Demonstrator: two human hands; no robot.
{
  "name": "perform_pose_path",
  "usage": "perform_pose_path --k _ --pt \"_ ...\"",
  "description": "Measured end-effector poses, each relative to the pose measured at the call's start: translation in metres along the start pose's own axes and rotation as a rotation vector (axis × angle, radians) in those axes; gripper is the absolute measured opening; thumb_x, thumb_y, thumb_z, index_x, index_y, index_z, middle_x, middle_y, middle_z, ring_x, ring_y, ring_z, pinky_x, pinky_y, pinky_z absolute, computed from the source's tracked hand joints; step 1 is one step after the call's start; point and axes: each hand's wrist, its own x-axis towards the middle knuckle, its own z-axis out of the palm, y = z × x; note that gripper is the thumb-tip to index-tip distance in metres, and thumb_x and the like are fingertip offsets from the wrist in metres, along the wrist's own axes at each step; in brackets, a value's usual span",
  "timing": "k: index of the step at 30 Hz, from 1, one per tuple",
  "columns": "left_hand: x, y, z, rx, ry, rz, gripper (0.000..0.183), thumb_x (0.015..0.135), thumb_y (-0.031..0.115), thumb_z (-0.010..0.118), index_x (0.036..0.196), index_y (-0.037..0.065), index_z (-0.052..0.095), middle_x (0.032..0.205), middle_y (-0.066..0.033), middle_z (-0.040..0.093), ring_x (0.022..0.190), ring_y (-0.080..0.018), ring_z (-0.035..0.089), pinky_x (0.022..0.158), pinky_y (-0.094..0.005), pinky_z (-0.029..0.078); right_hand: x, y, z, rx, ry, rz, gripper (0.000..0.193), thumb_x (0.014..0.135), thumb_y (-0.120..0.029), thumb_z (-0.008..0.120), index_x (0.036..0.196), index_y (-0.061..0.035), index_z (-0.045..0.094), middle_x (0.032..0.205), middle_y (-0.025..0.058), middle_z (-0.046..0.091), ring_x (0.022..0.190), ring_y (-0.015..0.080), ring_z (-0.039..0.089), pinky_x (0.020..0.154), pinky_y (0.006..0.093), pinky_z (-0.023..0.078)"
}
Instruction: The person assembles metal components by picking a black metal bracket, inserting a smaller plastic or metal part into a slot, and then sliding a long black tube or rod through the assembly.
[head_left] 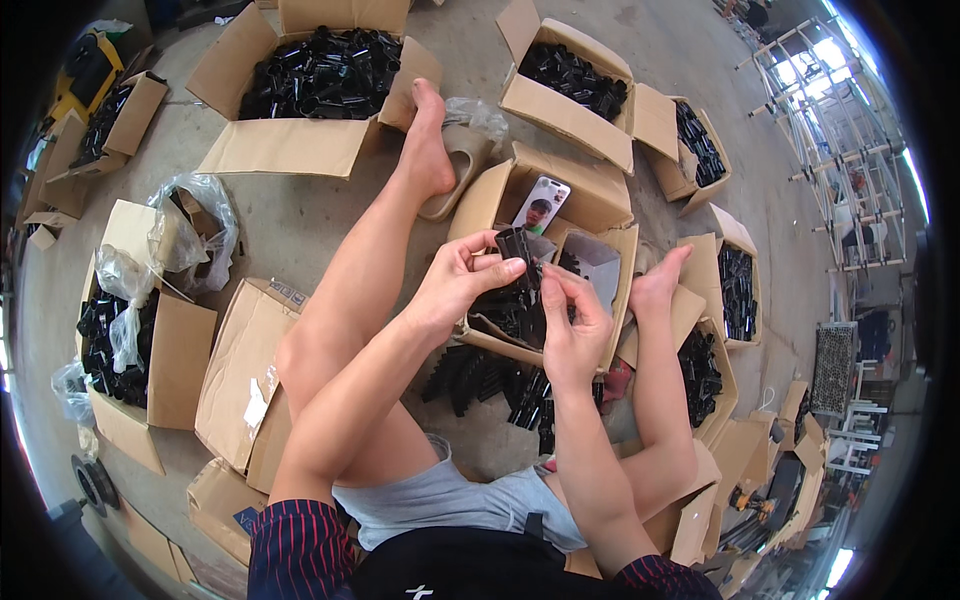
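I sit on a concrete floor with my legs spread around an open cardboard box [610,262] holding black plastic parts [508,305]. My left hand [455,283] pinches a small black plastic part [517,246] above the box. My right hand [570,325] meets it from the right, fingertips touching the same part. A row of assembled black parts [490,380] lies on the floor between my legs, under my forearms. A phone [540,204] leans on the box's far flap.
Several open cardboard boxes of black parts ring me: a large one [315,75] far left, one [570,80] far centre, others [735,285] on the right, and one [115,345] with clear plastic bags on the left. A sandal [455,175] lies by my left foot. Metal racks [850,150] stand far right.
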Motion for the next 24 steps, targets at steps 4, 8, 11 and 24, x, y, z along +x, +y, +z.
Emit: perform_pose_path --k 4,8,11,24 --pt "0.001 -0.004 0.003 0.049 -0.021 0.041 0.035 0.091 0.01 0.076 0.122 0.001 0.063 0.102 -0.0063 0.076 0.095 -0.0078 0.069 0.092 -0.0255 0.052 -0.003 0.004 -0.005 0.063 0.0 0.106 0.013 0.089 -0.004 0.076 0.1 0.0017 0.074 0.098 0.0086 0.075 0.09 0.0131 0.066 0.085 0.0275 0.051" --pt "0.001 -0.007 0.008 0.072 -0.009 0.009 0.034 0.091 0.008 0.075 0.122 0.001 0.062 0.101 -0.0065 0.076 0.094 -0.0075 0.069 0.091 -0.0254 0.052 0.003 0.008 -0.007 0.112 0.02 0.073 0.009 0.087 -0.001 0.076 0.095 0.0027 0.073 0.097 0.0082 0.074 0.09 0.0127 0.066 0.086 0.027 0.051" --pt "0.002 -0.007 0.012 0.06 -0.024 0.0 0.033 0.091 0.008 0.075 0.121 0.001 0.063 0.101 -0.0063 0.076 0.093 -0.0073 0.068 0.089 -0.0252 0.053 0.002 0.007 -0.012 0.064 0.01 0.106 0.007 0.087 0.0 0.076 0.092 0.002 0.073 0.096 0.009 0.074 0.091 0.0134 0.067 0.087 0.0272 0.051" --pt "-0.003 -0.04 0.014 0.524 0.334 0.05 0.037 0.082 0.018 0.084 0.104 -0.003 0.064 0.091 -0.0115 0.075 0.085 -0.0133 0.07 0.075 -0.0275 0.056 -0.025 0.039 0.01 -0.021 -0.05 0.259 0.032 0.087 -0.009 0.078 0.111 0.0035 0.06 0.101 0.0139 0.073 0.094 0.0186 0.07 0.085 0.0324 0.055"
